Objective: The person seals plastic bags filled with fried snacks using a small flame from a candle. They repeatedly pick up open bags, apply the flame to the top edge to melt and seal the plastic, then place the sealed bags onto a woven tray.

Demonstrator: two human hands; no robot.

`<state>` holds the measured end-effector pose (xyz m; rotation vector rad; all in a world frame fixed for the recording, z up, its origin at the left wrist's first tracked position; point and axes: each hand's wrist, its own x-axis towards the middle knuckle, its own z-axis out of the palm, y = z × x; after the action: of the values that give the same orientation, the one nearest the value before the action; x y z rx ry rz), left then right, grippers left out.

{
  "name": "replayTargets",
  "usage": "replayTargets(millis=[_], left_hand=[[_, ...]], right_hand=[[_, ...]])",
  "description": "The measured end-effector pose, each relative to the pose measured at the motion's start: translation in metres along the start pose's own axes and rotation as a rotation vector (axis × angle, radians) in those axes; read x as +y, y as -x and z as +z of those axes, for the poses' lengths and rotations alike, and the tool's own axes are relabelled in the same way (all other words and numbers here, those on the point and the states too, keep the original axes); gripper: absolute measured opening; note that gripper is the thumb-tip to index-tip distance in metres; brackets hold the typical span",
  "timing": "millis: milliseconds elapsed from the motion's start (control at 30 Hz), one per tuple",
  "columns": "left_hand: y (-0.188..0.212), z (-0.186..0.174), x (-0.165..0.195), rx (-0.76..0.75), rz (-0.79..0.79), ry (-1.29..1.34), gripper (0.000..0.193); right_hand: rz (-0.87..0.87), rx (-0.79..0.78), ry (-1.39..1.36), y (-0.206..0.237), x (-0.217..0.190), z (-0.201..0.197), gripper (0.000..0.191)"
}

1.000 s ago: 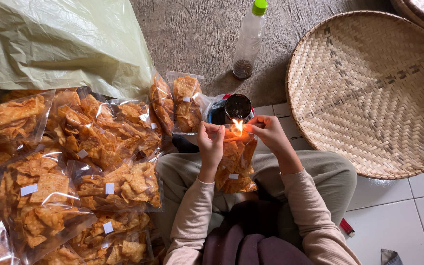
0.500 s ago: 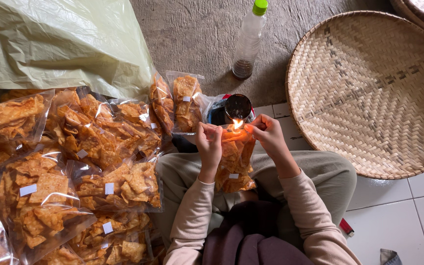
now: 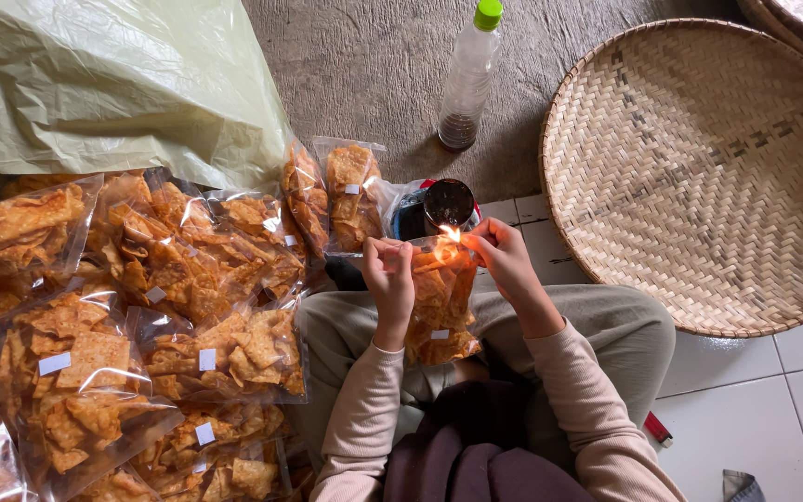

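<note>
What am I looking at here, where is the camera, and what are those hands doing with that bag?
There is no machine here. The picture comes from one camera worn on a person's head, looking down at their own lap and hands as they sit on the floor.

The left hand and the right hand pinch the top corners of a clear bag of chips, holding its top edge at a small flame. The flame sits at a dark round tin just beyond the hands.

To the left lies a pile of filled chip bags with small white labels, and behind them a big pale green plastic sack. A plastic bottle with a green cap stands on the grey mat. On the right lies a large round woven tray, partly on the white tiles.
</note>
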<state>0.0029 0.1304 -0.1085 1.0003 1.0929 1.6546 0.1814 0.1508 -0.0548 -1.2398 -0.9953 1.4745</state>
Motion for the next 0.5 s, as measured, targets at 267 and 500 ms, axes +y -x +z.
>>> replayTargets(millis=[267,500], left_hand=[[0.0008,-0.0027,-0.0009,0.02,-0.027,0.035,0.021],[0.0037,-0.0046,-0.0037,0.031,-0.008,0.018,0.021]], right_hand=[[0.011,-0.018,-0.059,0.0,0.004,0.0001,0.016],[0.028,-0.004,-0.068,0.0002,0.0049,0.0009,0.016]])
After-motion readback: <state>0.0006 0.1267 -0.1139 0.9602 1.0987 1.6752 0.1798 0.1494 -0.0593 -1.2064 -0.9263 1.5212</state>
